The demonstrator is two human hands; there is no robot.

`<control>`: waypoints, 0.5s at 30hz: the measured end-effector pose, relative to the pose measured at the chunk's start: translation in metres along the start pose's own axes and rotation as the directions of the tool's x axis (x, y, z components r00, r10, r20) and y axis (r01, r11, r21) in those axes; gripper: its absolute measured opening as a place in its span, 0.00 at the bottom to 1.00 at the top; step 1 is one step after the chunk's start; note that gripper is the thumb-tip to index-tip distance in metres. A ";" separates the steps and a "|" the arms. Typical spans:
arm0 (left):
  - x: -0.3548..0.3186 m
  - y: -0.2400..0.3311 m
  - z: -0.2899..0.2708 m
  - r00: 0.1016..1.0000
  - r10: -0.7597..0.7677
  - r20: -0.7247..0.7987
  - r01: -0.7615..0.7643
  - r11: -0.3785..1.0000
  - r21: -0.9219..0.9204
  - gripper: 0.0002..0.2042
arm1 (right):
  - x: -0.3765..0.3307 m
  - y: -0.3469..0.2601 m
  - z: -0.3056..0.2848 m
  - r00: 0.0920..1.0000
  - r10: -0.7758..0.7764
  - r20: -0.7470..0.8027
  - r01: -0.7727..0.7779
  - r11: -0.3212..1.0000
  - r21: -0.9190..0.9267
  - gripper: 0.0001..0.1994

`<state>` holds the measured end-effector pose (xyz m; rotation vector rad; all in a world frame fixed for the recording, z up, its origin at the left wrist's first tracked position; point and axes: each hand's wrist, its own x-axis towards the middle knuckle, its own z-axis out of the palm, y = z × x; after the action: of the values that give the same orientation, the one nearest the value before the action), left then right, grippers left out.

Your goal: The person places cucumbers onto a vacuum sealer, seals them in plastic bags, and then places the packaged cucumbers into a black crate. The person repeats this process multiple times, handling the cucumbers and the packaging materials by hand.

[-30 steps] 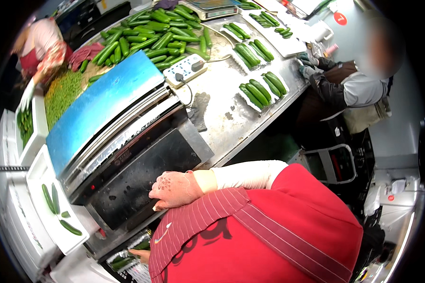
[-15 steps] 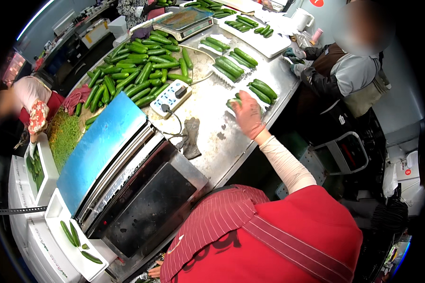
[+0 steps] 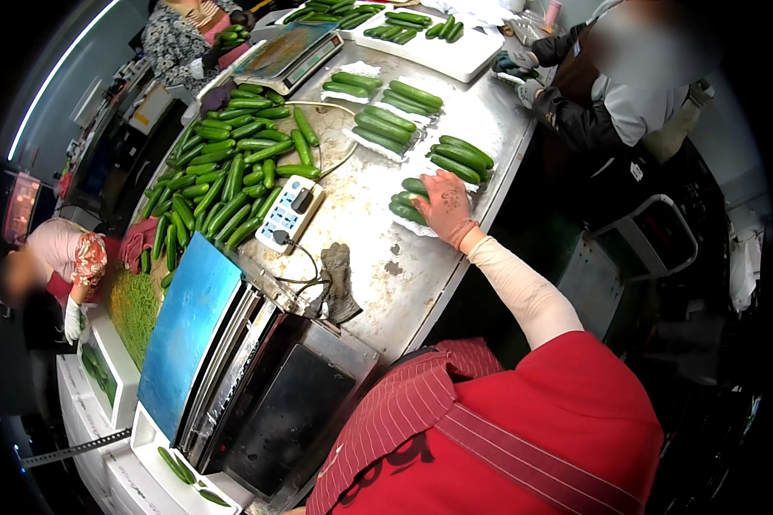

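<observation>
Right hand, in a pink glove, lies fingers spread over the dark green cucumbers on a white foam tray near the steel table's edge; grip apparently not closed. Left hand unseen. Advise lifting the tray level, cucumbers kept parallel.

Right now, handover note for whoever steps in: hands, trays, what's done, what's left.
Right hand: flat on a small tray of cucumbers at the steel table's near edge; whether it grips cannot be told.
Left hand: out of view.
Done: more filled trays lie further along the table.
Left: a loose cucumber pile lies beside the white control box. A dark glove lies unused.
</observation>
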<state>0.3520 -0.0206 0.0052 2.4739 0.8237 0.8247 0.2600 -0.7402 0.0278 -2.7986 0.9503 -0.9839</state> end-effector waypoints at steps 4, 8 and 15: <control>0.066 0.034 -0.012 0.757 0.565 -0.329 -0.566 0.818 0.103 0.22 | 0.001 -0.011 -0.013 0.990 -0.070 0.121 0.055 0.991 0.121 0.23; -0.019 0.265 -0.050 0.731 0.643 -0.230 -0.644 0.537 -0.545 0.20 | 0.000 -0.020 -0.017 0.982 -0.160 0.104 0.132 0.962 0.239 0.22; -0.139 0.417 -0.043 0.381 0.840 0.385 0.182 0.341 -0.922 0.20 | -0.028 0.015 -0.037 0.753 0.638 0.160 -0.399 0.249 0.882 0.28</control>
<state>0.4018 -0.4120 0.2033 1.5707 -0.6429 -0.0985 0.2134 -0.7302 0.0385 -1.3246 0.8911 -1.1961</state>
